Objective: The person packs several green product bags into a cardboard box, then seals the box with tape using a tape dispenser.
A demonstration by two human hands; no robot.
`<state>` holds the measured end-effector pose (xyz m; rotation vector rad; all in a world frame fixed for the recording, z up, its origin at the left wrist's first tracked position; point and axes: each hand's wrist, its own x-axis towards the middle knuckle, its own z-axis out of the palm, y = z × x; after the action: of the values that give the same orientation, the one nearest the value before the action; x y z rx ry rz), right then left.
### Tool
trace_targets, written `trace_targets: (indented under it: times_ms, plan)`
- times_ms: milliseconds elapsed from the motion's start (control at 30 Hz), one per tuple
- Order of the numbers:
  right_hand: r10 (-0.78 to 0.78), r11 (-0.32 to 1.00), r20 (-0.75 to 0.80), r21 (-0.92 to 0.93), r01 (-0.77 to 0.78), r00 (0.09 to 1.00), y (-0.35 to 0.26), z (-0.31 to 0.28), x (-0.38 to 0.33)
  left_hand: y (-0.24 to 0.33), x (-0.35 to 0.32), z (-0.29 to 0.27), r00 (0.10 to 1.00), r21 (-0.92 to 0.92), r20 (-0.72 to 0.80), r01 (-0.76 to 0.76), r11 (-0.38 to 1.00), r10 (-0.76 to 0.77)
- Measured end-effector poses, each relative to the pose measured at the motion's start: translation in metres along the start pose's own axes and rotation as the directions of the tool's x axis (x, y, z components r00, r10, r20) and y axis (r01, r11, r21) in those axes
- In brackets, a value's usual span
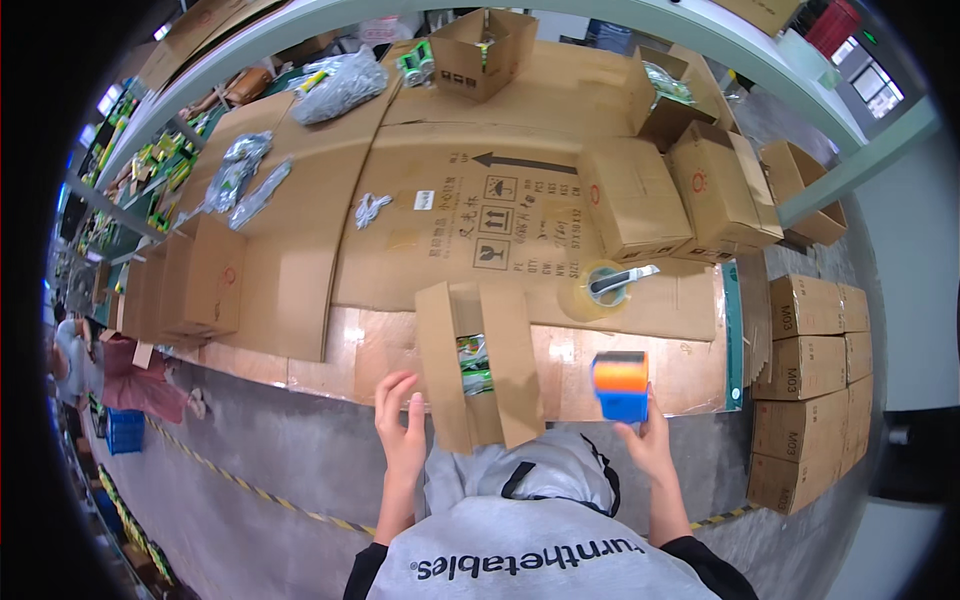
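Observation:
A cardboard box [510, 370] stands at the table's front edge, right before me. Its two long flaps are folded partly inward, and through the gap between them green and silver packets [475, 365] show. My left hand [402, 425] is beside the box's left flap, fingers apart, holding nothing. To the right of the box, my right hand [648, 440] grips a tape dispenser [622, 388] with a blue body and an orange roller. The dispenser is held apart from the box.
A roll of clear tape [592, 292] with a utility knife [625, 280] on it lies behind the dispenser. Closed boxes [635, 200] stand back right, folded-open boxes [205, 275] at left. Plastic bags [345, 85] lie far left; stacked cartons [808, 370] stand on the right floor.

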<state>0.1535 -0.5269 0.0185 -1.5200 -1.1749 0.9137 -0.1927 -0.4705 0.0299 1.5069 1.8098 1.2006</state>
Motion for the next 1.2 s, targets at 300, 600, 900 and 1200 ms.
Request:
trace_targets:
  times_ms: [300,600,900,1200]
  plan:
    - [-0.418,0.826,0.561,-0.094,0.556,0.714,-0.084,0.024,-0.001,0.129,-0.001,-0.043,0.698,-0.282,0.257,-0.607,0.743,0.668]
    - [-0.386,0.813,0.623,-0.117,0.570,0.680,-0.093,0.038,0.000,0.095,-0.008,-0.051,0.729,-0.375,0.300,-0.503,0.779,0.615]
    - [-0.284,0.852,0.686,-0.140,0.505,0.670,-0.095,0.042,0.009,0.073,-0.006,-0.050,0.795,-0.476,0.401,-0.244,0.845,0.455]
    - [-0.137,0.977,0.833,0.024,0.214,0.535,-0.064,0.037,0.022,0.073,-0.002,-0.044,0.825,-0.455,0.502,-0.003,0.891,0.259]
